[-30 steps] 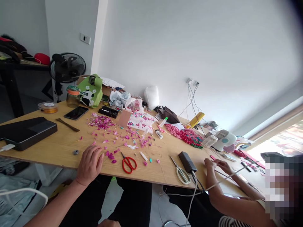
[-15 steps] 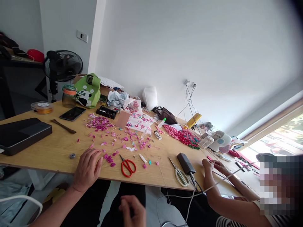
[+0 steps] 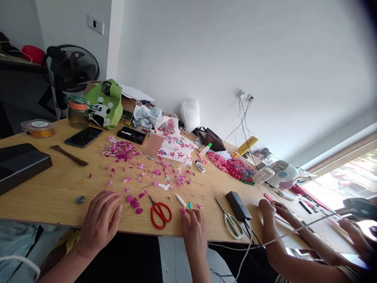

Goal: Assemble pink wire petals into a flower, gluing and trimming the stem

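Observation:
My left hand point(image 3: 101, 220) rests on the table's front part with its fingers apart and nothing in them. Over the table's front edge, my right hand point(image 3: 194, 224) touches a small magenta petal piece point(image 3: 183, 211) with its fingertips; whether it grips the piece is unclear. Between my hands lie red-handled scissors point(image 3: 160, 214) and a few magenta flowers point(image 3: 134, 202). Just beyond my right hand are a white tube point(image 3: 180, 199), a teal leaf piece point(image 3: 190, 205) and a pink ring-shaped piece point(image 3: 200, 206).
A petal pile point(image 3: 119, 149), a phone point(image 3: 84, 136) and a black box point(image 3: 23, 165) lie to the left. Cream-handled scissors point(image 3: 232, 226) and a dark power block point(image 3: 238, 206) lie right. Another person's hands point(image 3: 273, 208) work farther right, near a white cable.
My right hand has come up from below the table edge onto the table beside the petal piece. My left hand remains on the table. The view has shifted slightly.

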Available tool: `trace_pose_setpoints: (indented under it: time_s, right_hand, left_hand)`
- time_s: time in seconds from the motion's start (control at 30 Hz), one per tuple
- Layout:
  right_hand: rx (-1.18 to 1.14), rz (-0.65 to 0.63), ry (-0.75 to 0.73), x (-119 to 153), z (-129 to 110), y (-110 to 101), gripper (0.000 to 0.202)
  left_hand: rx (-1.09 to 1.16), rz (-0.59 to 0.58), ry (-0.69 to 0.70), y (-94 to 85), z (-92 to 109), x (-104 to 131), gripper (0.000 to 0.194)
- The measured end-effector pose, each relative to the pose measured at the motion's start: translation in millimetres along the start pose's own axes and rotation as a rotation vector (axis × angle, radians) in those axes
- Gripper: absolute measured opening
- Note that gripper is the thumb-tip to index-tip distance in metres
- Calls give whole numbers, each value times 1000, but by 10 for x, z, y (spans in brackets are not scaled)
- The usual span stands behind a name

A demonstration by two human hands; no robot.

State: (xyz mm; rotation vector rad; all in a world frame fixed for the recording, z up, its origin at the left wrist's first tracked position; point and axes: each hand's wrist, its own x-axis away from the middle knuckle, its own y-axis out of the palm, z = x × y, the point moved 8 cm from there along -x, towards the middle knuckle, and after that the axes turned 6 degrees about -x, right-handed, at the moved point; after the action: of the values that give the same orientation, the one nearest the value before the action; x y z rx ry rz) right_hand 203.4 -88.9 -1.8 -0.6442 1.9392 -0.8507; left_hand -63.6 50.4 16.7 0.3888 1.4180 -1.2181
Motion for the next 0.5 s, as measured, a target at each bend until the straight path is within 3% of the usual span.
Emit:
trace_pose_setpoints:
  time_s: [0.13,0.23,0.37,0.5]
  right_hand:
    - [-27,-66,13,-82,19,128,28]
    - [-193,-32,131,-108,128,93,30]
    - [-811,-62,527,-11,308,121,33]
    - [-1431,-150,848,173,132,253,30]
  left_hand:
    - [12,-17,-19,1,-7,-4,32]
    - [15,-24,-31,-3,-12,-7,31]
    - [18,-17,-49,2,-30,-4,28]
    - [29,9,-69,-27,-42,-26,24]
